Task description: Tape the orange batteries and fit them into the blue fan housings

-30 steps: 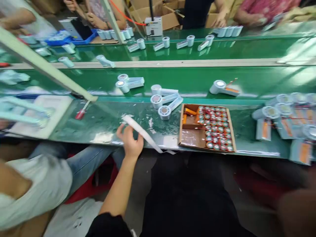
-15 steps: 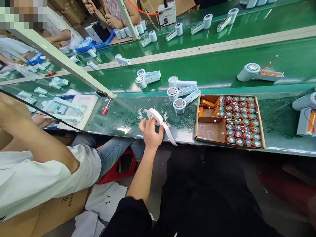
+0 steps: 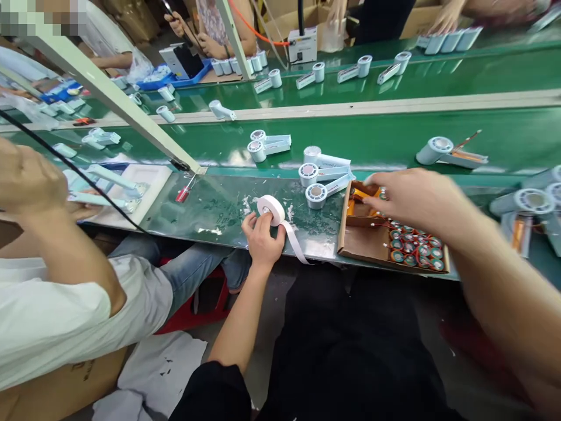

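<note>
A roll of white tape (image 3: 274,209) stands on edge on the green bench, a loose strip trailing from it over the front edge. The fingers of my left hand (image 3: 264,241) are closed on the roll. My right hand (image 3: 414,196), slightly blurred, hovers over the cardboard box (image 3: 366,242), thumb and fingers apart at its far-left compartment. Just left of the fingertips are orange wrapped battery packs (image 3: 358,193). Round green-topped cells (image 3: 409,245) with red wires fill the box's right part, partly covered by my right arm.
Light-blue housings with round heads (image 3: 316,196) lie behind the tape and box, more at the right (image 3: 532,202). A red screwdriver (image 3: 183,193) lies near a slanted metal post (image 3: 131,120). Beside me on the left sits a co-worker (image 3: 65,316); others work across the green conveyor (image 3: 377,128).
My right hand has come in from the right over the box. My left hand stays on the tape roll. Across the line, co-workers' hands now show at the top right.
</note>
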{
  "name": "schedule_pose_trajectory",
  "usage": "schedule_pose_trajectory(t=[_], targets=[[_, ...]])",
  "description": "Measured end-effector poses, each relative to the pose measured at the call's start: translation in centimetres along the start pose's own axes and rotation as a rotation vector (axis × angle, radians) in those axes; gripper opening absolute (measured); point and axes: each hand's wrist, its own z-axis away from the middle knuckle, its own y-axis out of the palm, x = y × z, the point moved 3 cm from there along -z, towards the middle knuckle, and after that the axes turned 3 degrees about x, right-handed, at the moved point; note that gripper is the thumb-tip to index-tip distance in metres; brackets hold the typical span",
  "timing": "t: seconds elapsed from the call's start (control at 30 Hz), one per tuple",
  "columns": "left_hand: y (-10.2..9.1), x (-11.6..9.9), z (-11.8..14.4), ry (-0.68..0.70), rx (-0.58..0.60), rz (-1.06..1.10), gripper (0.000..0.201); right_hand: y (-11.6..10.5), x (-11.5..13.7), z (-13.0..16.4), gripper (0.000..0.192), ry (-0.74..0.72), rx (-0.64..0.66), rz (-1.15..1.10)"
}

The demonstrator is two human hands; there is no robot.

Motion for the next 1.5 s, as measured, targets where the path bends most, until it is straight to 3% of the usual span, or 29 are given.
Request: schedule_pose_trajectory(t=[0.1,0.23,0.3,0.37,0.43,0.5,0.6,0.73,0.83,1.0,1.2,1.27,1.37,1.5], targets=[[-0.1,-0.1,-0.3,0.006,-0.017,0.007,0.03,1.3,0.8,-2.4,0.016,0.012,0.038,0.157],[0.2,0.4,-0.9,0.009,-0.03,0.021,0.029,2.5,0.4,-4.8,0.022,0.002,0.015,0.128],[0.1,0.5,-1.1,0.022,-0.037,0.035,0.029,2.4,-0.8,-4.4,0.021,-0.025,-0.022,0.011],[-0.4,0.2,-1.0,0.079,-0.058,0.059,0.027,1.8,-2.4,-2.9,0.025,-0.078,-0.149,-0.24],[-1.1,-1.1,-0.4,0.189,-0.06,0.101,0.026,1.3,-4.1,-0.8,0.029,-0.135,-0.301,-0.568],[-1.8,-3.2,0.6,0.322,-0.031,0.168,0.029,1.2,-5.4,1.4,0.031,-0.174,-0.346,-0.818],[-2.7,-7.0,2.1,0.442,0.039,0.281,0.035,1.3,-6.0,3.9,0.031,-0.18,-0.277,-1.007],[-3.6,-10.7,2.8,0.543,0.092,0.319,0.037,1.3,-5.3,6.1,0.036,-0.131,-0.378,-1.196],[-4.0,-11.8,2.7,0.633,0.13,0.291,0.043,1.4,-4.4,7.6,0.032,-0.082,-0.443,-1.087],[-3.9,-12.0,2.2,0.685,0.254,0.226,0.053,2.2,-3.9,8.6,0.029,-0.04,-0.423,-0.914],[-4.0,-13.1,1.8,0.69,0.238,0.227,0.052,2.0,-4.2,8.2,0.038,-0.113,-0.595,-1.379],[-4.4,-13.6,1.8,0.708,0.246,0.2,0.052,1.4,-3.9,9.0,0.041,-0.13,-0.597,-1.392],[-4.9,-14.1,1.6,0.784,0.264,0.131,0.053,0.6,-3.0,10.7,0.033,-0.1,-0.504,-1.165],[-5.6,-14.9,1.1,1.016,0.3,0.087,0.049,0.3,-2.0,11.6,0.019,-0.073,-0.388,-0.836]])
